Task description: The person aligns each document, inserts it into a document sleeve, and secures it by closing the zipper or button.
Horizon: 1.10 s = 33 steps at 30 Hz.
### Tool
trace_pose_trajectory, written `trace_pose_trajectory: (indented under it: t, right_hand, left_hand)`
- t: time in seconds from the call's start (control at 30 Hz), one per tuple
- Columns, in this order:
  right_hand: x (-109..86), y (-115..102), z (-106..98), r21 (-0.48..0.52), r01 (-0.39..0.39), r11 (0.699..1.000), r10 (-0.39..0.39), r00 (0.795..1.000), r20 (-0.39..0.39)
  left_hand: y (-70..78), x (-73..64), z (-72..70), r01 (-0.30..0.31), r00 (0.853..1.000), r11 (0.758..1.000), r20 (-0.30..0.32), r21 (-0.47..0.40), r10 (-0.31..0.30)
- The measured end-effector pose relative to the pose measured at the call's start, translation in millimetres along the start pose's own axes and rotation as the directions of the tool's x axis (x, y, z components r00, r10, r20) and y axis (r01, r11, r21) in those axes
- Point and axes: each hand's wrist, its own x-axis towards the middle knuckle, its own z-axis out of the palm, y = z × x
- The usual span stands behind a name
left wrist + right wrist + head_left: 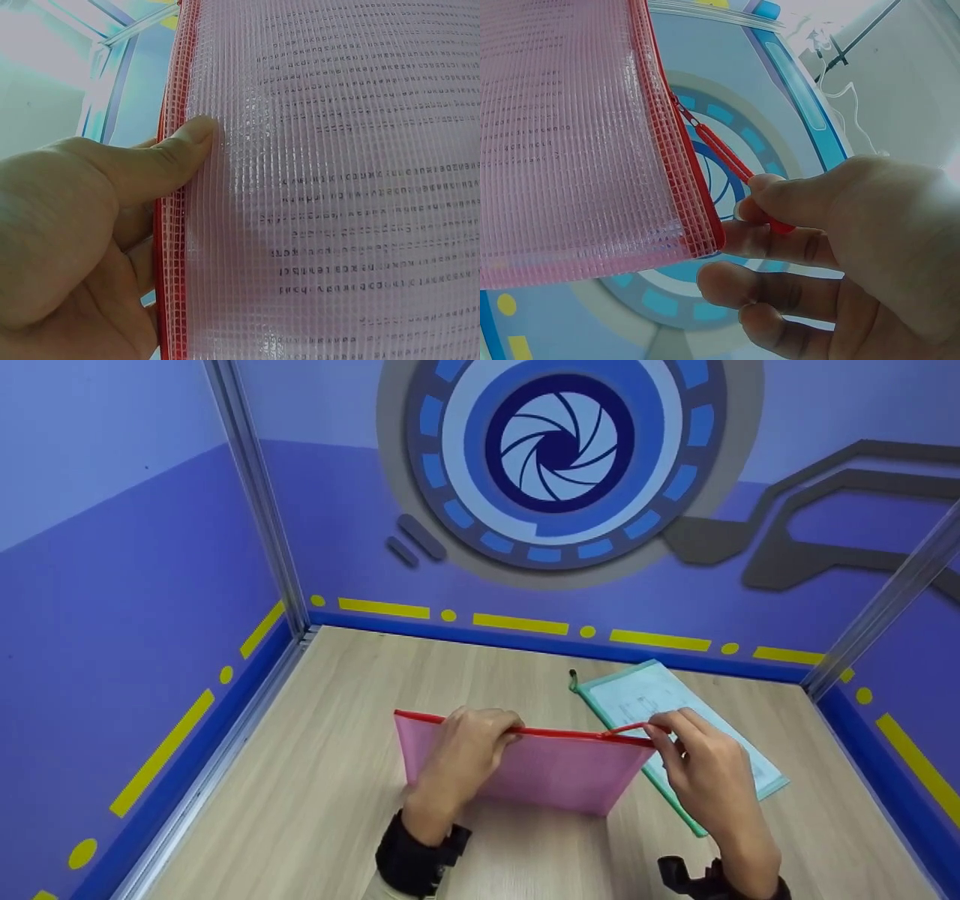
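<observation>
A pink mesh zipper pouch point(559, 772) with a red zipper edge stands upright on the table, its zipper side on top. Printed text shows through the mesh in the left wrist view. My left hand point(469, 754) grips the top edge left of its middle, thumb point(196, 131) on the near face. At the right corner, my right hand point(709, 765) pinches the red pull cord point(724, 154) between thumb and index finger. The cord runs to the zipper slider point(684, 111), a short way in from the pouch's right end.
A green-edged zipper pouch point(622, 697) with papers inside lies flat at the right, partly behind my right hand. Blue panels point(337, 525) wall the wooden table point(360, 675) at the back and sides, with metal posts point(259, 495) at the corners.
</observation>
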Motion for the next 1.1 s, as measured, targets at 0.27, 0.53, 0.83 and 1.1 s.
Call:
trace_pose_trajectory:
  t: [0.27, 0.53, 0.83, 1.1]
  right_hand:
    - [0.3, 2.6, -0.8, 0.005, 0.024, 1.0, -0.024, 0.998, -0.059]
    - [0.8, 3.1, -2.7, -0.001, -0.001, 1.0, 0.001, 0.998, -0.058]
    - [-1.0, 6.2, -5.4, -0.008, -0.027, 1.0, 0.027, 0.998, -0.051]
    - [-1.1, 6.3, -5.6, -0.011, -0.054, 0.998, 0.053, 0.997, -0.055]
  left_hand:
    - [0.8, -0.4, -1.0, 0.002, 1.0, 1.0, 0.004, 0.027, -0.003]
    - [0.6, 0.1, -1.2, 0.002, 1.0, 1.0, 0.009, 0.015, -0.003]
    - [0.4, -0.1, -2.6, 0.025, 0.999, 1.0, 0.019, 0.001, -0.025]
    - [-4.1, -0.2, -4.8, 0.042, 0.999, 0.999, 0.007, 0.013, -0.042]
